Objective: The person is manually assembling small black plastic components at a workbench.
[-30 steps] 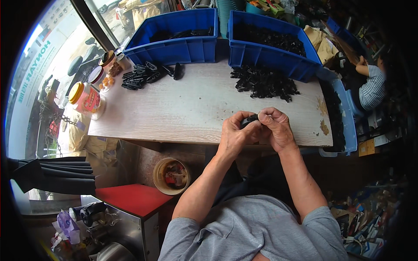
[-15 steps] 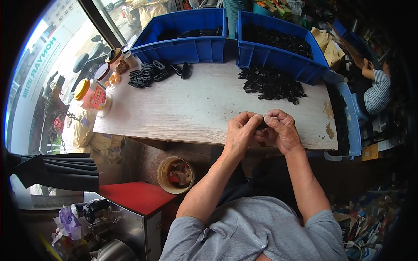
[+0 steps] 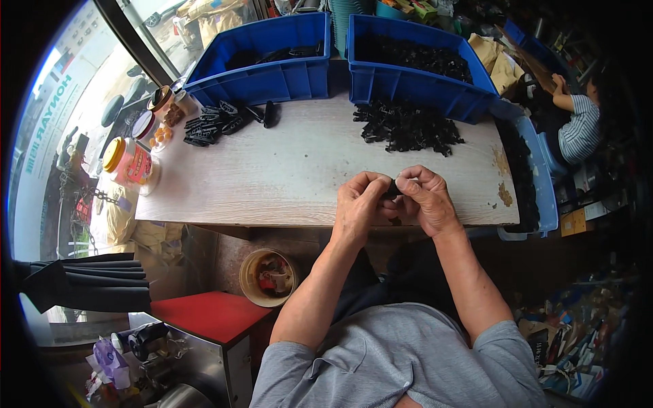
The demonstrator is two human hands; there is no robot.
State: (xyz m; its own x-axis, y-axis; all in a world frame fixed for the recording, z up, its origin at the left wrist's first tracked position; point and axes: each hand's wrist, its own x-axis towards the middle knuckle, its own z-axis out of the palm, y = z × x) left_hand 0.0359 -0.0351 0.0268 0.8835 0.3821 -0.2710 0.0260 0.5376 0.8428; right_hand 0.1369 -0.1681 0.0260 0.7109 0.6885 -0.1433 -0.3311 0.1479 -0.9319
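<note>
Over the near edge of the table, my left hand [image 3: 359, 202] and my right hand [image 3: 430, 202] meet, thumbs and fingertips pinched together. Between them is a small black piece [image 3: 392, 188], mostly covered by the fingers; its exact kind cannot be made out. Beyond my hands lies a heap of small black plastic parts [image 3: 411, 129], in front of a blue bin [image 3: 422, 92] filled with similar bits. To the left, longer black plastic pieces [image 3: 214, 126] are bunched before a second blue bin [image 3: 265, 85] that holds dark pieces too.
The pale wooden table [image 3: 272, 183] has jars [image 3: 129, 165] at its left end. A light-blue tub [image 3: 544, 183] of black parts stands off its right end. Below are a bucket [image 3: 255, 299] and a red-topped cabinet [image 3: 204, 309]. A person in a striped shirt [image 3: 580, 132] sits at right.
The whole view has shifted, so the table and bins sit slightly further left. My hands stay pinched together, with a little more of the black piece showing between them.
</note>
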